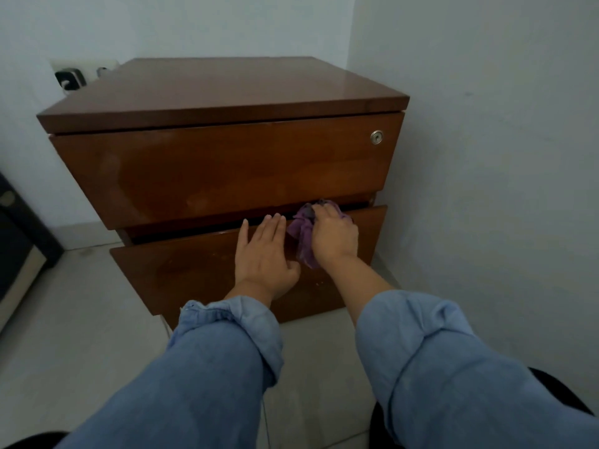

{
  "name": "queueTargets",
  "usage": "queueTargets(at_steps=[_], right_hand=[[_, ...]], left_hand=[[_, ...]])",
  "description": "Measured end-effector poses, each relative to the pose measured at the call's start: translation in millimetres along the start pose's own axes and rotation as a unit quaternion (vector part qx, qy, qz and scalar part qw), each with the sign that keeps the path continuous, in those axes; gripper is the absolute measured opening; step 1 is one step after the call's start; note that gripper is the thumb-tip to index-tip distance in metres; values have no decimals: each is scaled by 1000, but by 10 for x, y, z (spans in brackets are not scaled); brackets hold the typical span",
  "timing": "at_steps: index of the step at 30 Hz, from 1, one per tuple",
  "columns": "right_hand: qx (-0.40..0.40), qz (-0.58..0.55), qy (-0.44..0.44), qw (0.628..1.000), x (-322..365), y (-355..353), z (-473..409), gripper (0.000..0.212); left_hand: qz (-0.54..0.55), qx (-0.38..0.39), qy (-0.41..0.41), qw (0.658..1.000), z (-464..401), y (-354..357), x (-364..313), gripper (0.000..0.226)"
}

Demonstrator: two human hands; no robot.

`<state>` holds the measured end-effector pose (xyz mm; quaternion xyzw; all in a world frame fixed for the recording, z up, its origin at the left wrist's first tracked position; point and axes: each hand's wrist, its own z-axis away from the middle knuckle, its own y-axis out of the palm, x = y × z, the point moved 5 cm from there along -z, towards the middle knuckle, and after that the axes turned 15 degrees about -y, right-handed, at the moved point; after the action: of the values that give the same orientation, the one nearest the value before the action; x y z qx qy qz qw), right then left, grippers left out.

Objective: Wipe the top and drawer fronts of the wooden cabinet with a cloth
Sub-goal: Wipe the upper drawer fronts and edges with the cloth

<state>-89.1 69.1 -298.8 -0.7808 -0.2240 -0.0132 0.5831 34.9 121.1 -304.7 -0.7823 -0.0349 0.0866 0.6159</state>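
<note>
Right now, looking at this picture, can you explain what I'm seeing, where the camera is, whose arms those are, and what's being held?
There is no machine here, only a person. The one picture comes from a camera worn on their head, looking forward and down, so the two arms in blue sleeves are their own. In front stands a wooden cabinet in a room corner, with nothing on its top. The right hand grips a purple cloth at the upper edge of the lower drawer front. The left hand lies flat on that same front, fingers straight. The upper drawer has a small round lock.

rolled light-blue denim sleeves [227, 351], bare hands [264, 254]
</note>
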Motion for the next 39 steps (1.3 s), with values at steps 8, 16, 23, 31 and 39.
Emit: queueTargets(at_steps=[8, 16, 23, 31, 39], right_hand=[[22, -105, 8, 994, -3, 66, -13, 58], [23, -59, 15, 998, 407, 190, 91, 76], [110, -70, -71, 989, 1226, 403, 131, 83], [135, -76, -50, 987, 1225, 416, 132, 93], [157, -54, -104, 981, 1753, 565, 123, 89]], left_hand=[[-35, -51, -133, 989, 162, -173, 1014, 80], [-18, -49, -144, 988, 213, -65, 1340, 90], [-30, -29, -105, 994, 165, -100, 1433, 84], [291, -68, -253, 920, 461, -34, 2233, 61], [483, -38, -260, 835, 513, 93, 2296, 48]])
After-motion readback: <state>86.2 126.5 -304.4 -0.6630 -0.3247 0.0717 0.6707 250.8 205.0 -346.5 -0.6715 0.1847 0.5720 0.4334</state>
